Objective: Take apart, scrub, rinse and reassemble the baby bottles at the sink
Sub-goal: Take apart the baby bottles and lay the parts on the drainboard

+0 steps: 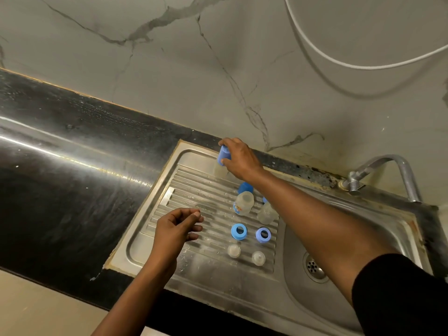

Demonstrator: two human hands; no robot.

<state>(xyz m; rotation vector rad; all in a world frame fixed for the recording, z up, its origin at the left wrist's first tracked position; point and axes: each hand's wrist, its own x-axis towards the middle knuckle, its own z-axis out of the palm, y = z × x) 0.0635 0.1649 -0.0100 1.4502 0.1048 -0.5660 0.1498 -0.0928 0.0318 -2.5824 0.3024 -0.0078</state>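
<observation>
My right hand (238, 158) grips the blue cap (223, 154) of a clear baby bottle (220, 170) standing at the far end of the ribbed steel drainboard (194, 202). Two more clear bottles (243, 203) (266, 212) stand mid-board, and a blue cap (245, 187) sits behind them. In front of them lie two blue screw rings (239, 231) (263, 234) and two clear teats (234, 251) (258, 258). My left hand (177, 229) hovers over the board's left part with loosely curled fingers, holding nothing.
The sink basin (339, 275) with its drain (314, 267) lies to the right under my right forearm. A steel tap (388, 170) rises at the back right. A dark countertop (60, 190) runs left, and a white hose (339, 61) hangs on the marble wall.
</observation>
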